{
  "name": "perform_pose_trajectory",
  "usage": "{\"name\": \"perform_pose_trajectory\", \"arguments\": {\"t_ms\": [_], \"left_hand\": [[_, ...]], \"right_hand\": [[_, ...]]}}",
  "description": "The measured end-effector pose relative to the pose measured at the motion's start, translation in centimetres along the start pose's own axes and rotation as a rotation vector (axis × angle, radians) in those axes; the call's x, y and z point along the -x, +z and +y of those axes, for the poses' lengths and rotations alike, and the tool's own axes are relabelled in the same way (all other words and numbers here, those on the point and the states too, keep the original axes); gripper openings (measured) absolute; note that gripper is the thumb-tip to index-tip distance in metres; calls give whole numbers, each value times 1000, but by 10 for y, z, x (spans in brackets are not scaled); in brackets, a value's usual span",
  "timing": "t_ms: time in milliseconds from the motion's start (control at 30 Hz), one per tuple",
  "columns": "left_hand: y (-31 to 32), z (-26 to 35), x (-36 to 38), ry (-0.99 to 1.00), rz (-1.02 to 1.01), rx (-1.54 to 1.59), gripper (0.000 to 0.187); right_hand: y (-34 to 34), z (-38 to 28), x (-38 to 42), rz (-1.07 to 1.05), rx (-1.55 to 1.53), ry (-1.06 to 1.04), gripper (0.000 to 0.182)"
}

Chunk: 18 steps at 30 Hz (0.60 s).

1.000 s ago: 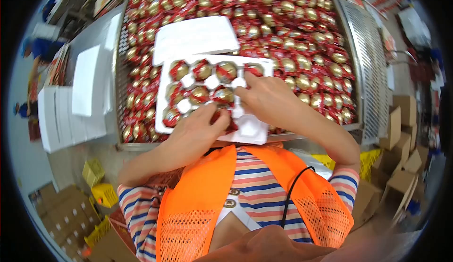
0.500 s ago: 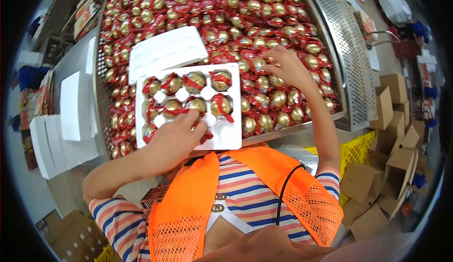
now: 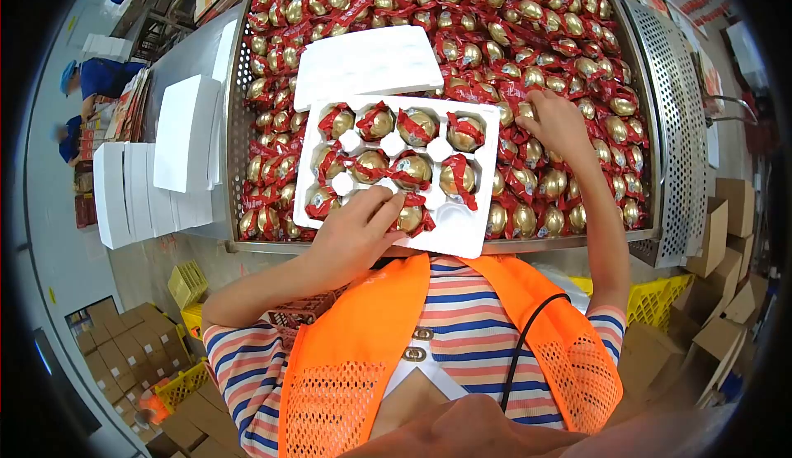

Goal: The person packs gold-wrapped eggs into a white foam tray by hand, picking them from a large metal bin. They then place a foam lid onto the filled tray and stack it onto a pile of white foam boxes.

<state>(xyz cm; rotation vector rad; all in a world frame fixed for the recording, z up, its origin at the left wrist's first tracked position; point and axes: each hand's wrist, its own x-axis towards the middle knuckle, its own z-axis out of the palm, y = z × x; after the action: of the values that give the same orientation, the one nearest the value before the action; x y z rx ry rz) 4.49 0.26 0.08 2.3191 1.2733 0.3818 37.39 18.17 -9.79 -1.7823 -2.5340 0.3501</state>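
- Gold oval egg in red plastic film [image 3: 411, 218] is sitting in a white foam tray [image 3: 470, 245], against the left hand's [image 3: 355, 229] fingers.
- Right hand's [image 3: 554, 122] fingers are resting bent beside similar eggs [image 3: 523, 220].
- Whether either is pinching, I cannot tell.

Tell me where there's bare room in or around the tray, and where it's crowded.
In the white tray, the near right pocket is empty, with gold eggs on its far and left sides. Beyond the tray, the foam sheet has a bare top. The bin around them is crowded with eggs; the left hand hides part of the tray.
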Motion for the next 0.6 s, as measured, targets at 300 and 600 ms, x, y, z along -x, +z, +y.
{"name": "perform_pose_trajectory", "arguments": {"t_ms": [300, 600], "left_hand": [[-2, 3, -8, 50, -150, -167, 49], [-12, 4, -24, 131, -121, -30, 34]], "right_hand": [[-12, 19, 0, 107, -567, 82, 57], [-39, -9, 81, 172, -2169, 138, 44]]}}
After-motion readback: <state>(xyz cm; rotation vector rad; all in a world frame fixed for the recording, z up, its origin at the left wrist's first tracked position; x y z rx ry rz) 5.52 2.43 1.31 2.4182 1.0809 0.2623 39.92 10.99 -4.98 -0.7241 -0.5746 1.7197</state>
